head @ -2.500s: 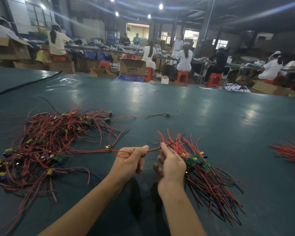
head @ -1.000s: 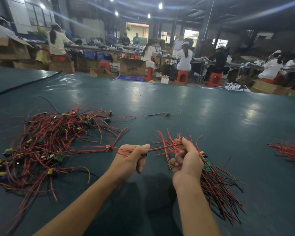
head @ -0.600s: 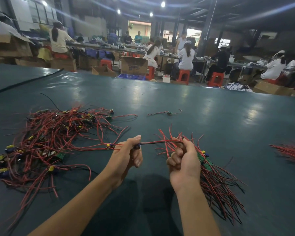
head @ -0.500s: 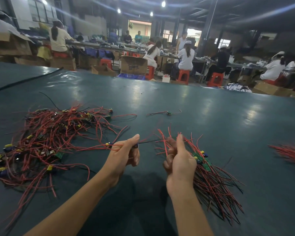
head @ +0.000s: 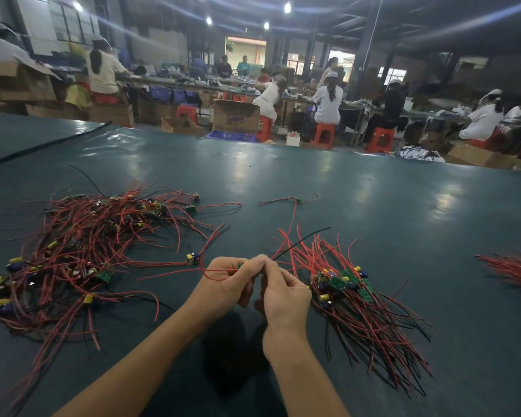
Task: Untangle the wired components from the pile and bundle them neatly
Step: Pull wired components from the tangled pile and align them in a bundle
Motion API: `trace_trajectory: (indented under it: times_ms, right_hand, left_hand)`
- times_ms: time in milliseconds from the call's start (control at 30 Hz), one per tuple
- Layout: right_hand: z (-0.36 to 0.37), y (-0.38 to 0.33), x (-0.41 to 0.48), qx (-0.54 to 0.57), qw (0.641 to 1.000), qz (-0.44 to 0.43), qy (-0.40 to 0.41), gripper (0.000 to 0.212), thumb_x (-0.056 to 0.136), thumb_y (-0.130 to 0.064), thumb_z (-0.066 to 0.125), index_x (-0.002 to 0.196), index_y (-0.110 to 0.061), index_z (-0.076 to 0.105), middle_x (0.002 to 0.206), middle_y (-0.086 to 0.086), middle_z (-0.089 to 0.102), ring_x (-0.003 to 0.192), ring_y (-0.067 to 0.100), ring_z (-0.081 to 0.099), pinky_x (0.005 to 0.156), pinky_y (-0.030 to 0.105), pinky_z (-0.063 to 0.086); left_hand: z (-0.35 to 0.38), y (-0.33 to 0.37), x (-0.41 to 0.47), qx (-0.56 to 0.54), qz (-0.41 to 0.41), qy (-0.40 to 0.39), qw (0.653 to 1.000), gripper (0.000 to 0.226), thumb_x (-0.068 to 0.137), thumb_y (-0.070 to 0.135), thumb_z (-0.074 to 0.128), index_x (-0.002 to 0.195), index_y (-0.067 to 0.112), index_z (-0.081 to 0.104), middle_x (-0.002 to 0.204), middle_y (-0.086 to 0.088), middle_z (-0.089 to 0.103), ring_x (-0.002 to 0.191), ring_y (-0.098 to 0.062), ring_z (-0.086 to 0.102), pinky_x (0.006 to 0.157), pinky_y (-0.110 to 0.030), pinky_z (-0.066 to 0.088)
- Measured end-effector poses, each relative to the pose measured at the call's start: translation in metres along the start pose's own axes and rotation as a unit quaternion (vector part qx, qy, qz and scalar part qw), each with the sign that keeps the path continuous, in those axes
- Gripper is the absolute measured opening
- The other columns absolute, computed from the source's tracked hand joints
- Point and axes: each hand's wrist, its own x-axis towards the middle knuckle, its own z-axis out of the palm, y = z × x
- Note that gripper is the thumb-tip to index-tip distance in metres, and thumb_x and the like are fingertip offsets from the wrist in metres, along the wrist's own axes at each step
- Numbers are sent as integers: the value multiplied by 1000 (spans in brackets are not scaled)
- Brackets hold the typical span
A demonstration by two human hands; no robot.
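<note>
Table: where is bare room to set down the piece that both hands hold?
Bare table lies between the sorted bundle and the red wires at the right edge, and far beyond the lone component. The left is crowded by the tangled pile; its stray wires reach toward the left hand and right hand holding the wired component.

Probably a factory assembly hall: seated workers (head: 328,100), red stools (head: 324,135), cartons (head: 235,115).

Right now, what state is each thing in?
Tangled pile, loose and knotted, lying at left.
Sorted bundle, wires roughly aligned, lying at right.
Held piece, lifted between both hands, red wire looped.
Left hand, pinching the held piece.
Right hand, pinching its wire.
Lone piece, lying apart, farther back.
</note>
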Motion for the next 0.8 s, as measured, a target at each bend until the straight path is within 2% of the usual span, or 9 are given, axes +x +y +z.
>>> trace_trajectory:
  times_ms: [133,200,300,333,400,500,567,700,800]
  right_hand:
    - [0,1,2,4,1000,-24,6,34,87,-16,71,54,-20,75,58,2,69,65,19,64,76,43,58]
    - [-2,0,5,5,999,-42,17,33,88,-17,70,55,-20,76,57,3,68,61,17,63,68,37,58]
    - [-9,-5,11,16,990,-115,85,35,89,-19,70,55,-12,73,50,1,52,49,9,45,51,23,43]
    - [-12,-6,14,11,981,-160,108,38,90,-19,69,53,-10,70,49,-4,49,47,7,41,50,21,39]
    - [-16,-9,15,-26,954,-263,139,34,92,-20,67,58,-14,67,47,-12,51,46,4,42,50,17,37]
    - [-17,-11,10,-111,888,-423,144,20,91,-22,65,77,-11,74,59,-5,58,52,8,49,51,21,41]
    - [-16,-5,5,-192,829,-513,108,15,91,-15,68,87,-3,77,63,0,57,53,8,47,51,22,42]
    - [-12,3,-3,-258,766,-589,25,19,91,-14,68,103,-2,76,70,1,61,59,10,52,52,26,46]
    - [-11,2,-6,-279,751,-598,12,19,90,-19,67,101,-6,77,74,1,64,62,13,58,52,30,50]
  left_hand:
    - [2,4,-1,-11,-13,13,1000,48,82,52,57,49,17,57,46,-2,50,42,-13,46,48,-22,39]
    - [5,8,-3,-37,-90,7,995,54,76,62,52,53,15,63,50,-3,53,43,-14,49,47,-22,38]
    - [9,17,-5,-32,-215,-94,972,71,69,78,37,50,15,64,53,-7,60,42,-17,53,42,-19,35]
    - [10,19,-6,-11,-205,-104,973,70,69,77,37,49,15,63,53,-7,61,43,-16,54,41,-19,35]
    - [15,20,-9,32,-100,-63,992,54,80,63,51,56,17,62,52,-2,61,44,-13,54,43,-20,37]
    - [15,12,-9,143,77,48,986,14,83,25,75,90,22,63,62,6,64,53,-7,57,54,-19,46]
    - [17,9,-9,170,134,62,974,28,80,14,76,99,28,61,72,8,67,61,-5,61,59,-19,48]
    - [17,9,-8,-66,126,70,987,11,80,1,63,75,10,58,70,2,59,64,-7,52,62,-23,45]
    - [14,5,-8,-83,117,44,989,10,79,4,57,72,11,55,63,6,55,58,-3,47,57,-16,45]
